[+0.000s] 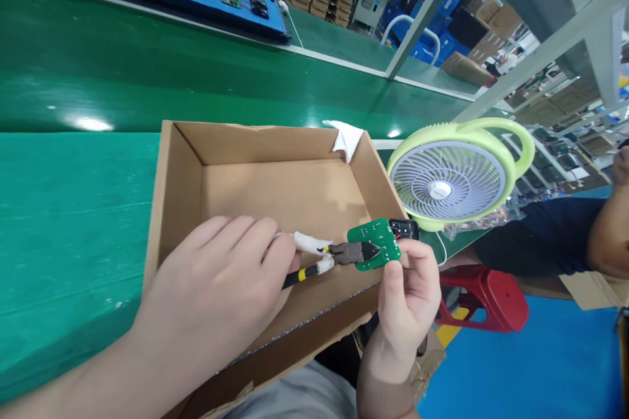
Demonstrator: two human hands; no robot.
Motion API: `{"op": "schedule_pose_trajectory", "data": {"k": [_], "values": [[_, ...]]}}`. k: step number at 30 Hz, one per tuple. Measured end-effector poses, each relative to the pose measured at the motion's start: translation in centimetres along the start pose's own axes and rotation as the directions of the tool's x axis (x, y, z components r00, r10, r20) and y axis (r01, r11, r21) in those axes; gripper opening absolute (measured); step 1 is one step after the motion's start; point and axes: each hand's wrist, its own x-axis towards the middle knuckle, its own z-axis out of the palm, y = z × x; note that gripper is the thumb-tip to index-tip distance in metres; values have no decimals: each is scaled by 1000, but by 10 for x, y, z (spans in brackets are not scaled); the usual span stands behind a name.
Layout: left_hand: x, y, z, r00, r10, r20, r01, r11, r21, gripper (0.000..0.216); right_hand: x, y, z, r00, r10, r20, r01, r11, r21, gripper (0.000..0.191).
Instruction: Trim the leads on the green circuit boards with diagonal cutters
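My left hand (230, 268) is wrapped round the handles of diagonal cutters (346, 253), whose grips carry white wrapping and black-and-yellow covering. The dark jaws point right and lie over the face of a green circuit board (367, 232). Between thumb and fingers, my right hand (410, 288) pinches the board at its lower right edge. A small black plastic part (405, 229) sits just behind the board's right side, with a bit of red wire near it. Both hands are above an open cardboard box (275, 190); its visible floor shows only bare cardboard.
A light green fan (442, 180) stands right of the box. White material (345, 137) hangs over the box's back corner. At the back left, a blue tray (268, 21) holds several boards and black parts. A red stool (496, 298) and another person's arm (609, 236) are at right.
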Motion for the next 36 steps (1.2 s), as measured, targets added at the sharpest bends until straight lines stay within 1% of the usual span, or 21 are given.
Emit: {"op": "schedule_pose_trajectory", "data": {"k": [3,6,9,13,17,22,31,36], "values": [[-2,1,0,1000,-11,18,11,1000,25,24,1,0,0,1000,-7,17,7,1000,-9,5],[-4,3,0,1000,-21,-1,21,999,33,27,1,0,0,1000,-6,25,7,1000,-14,5],[-3,3,-1,999,-50,-12,50,998,33,26,0,0,0,1000,26,11,-26,1000,-15,6],[1,1,1,994,-96,-54,97,995,26,24,0,2,0,999,45,-20,-45,999,30,7],[2,0,4,997,-61,-37,60,997,-43,22,2,3,2,999,37,-24,-37,999,35,5],[1,2,4,998,-58,-37,55,995,-79,22,1,1,2,998,40,-39,-39,999,20,6],[1,3,-1,999,-31,-9,31,1000,4,25,0,0,3,999,-19,-34,18,999,-27,5],[0,3,0,1000,17,-3,-17,999,51,27,-1,0,2,999,-12,-40,10,998,-65,5]]}}
